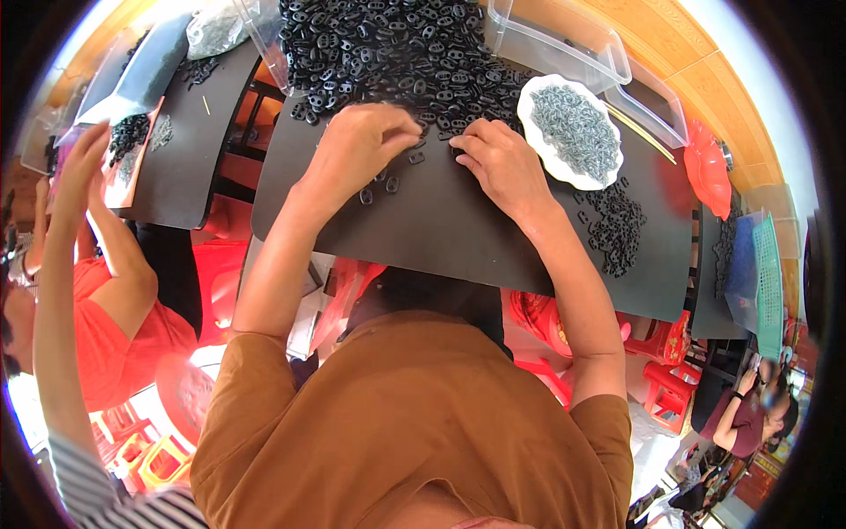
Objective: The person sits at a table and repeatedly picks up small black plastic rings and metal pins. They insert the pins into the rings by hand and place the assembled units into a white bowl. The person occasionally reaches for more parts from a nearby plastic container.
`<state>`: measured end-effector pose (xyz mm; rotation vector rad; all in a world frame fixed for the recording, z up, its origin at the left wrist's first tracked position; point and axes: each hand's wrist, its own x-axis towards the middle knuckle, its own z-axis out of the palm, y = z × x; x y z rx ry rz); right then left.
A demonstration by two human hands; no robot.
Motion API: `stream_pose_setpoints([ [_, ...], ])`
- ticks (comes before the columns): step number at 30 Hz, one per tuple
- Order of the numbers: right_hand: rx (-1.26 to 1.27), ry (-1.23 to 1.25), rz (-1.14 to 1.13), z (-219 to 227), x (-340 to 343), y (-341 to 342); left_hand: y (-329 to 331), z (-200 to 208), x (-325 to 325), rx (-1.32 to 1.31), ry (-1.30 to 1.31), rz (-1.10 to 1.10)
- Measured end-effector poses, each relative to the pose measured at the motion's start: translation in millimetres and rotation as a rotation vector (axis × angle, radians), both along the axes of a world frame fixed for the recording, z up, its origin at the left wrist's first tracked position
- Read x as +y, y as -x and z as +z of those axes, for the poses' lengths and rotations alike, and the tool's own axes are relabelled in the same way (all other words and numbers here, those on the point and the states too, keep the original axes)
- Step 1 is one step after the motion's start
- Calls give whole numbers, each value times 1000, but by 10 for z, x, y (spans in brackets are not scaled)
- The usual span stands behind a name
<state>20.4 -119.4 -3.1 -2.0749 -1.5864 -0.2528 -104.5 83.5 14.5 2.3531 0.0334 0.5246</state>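
Note:
My left hand (pixel 366 141) rests on the black board (pixel 458 229), fingers curled and pinched at the edge of a big heap of small black plastic pieces (pixel 397 53). My right hand (pixel 502 163) lies beside it, fingertips bent down onto the same heap's near edge. A few loose black pieces (pixel 388 185) lie just under my left hand. Whether either hand grips a piece is hidden by the fingers. A white dish of small grey metal parts (pixel 573 130) sits right of my right hand.
A smaller pile of black pieces (pixel 617 225) lies at the board's right. Clear plastic boxes (pixel 573 40) stand behind the dish. Another person's raised arm (pixel 66 229) and a second black board (pixel 189 123) are at the left. A teal basket (pixel 768 282) and red stools (pixel 665 388) are at the right.

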Motion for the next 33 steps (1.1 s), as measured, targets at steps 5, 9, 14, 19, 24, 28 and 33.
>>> stream_pose_setpoints([
  [5, 46, 46, -4, -54, -6, -22, 97, 47, 39, 68, 51, 40],
  [9, 86, 38, -5, 14, 14, 38, -142, 141, -118, -24, 30, -82],
  [14, 163, 98, -34, 32, -32, 78, -897, 214, -406, -116, -194, -231],
  [19, 258, 84, 8, -24, -99, 111, -1489, 133, -750, 68, -426, -306],
  [24, 293, 93, 22, -70, -113, 87, -1834, -103, -876, 82, -527, -344],
  [28, 291, 151, 16, -24, -101, 85, -1896, -149, -942, 74, -587, -327],
  [33, 248, 84, 42, -74, -129, 72, -1963, -218, -993, 19, -608, -341],
])
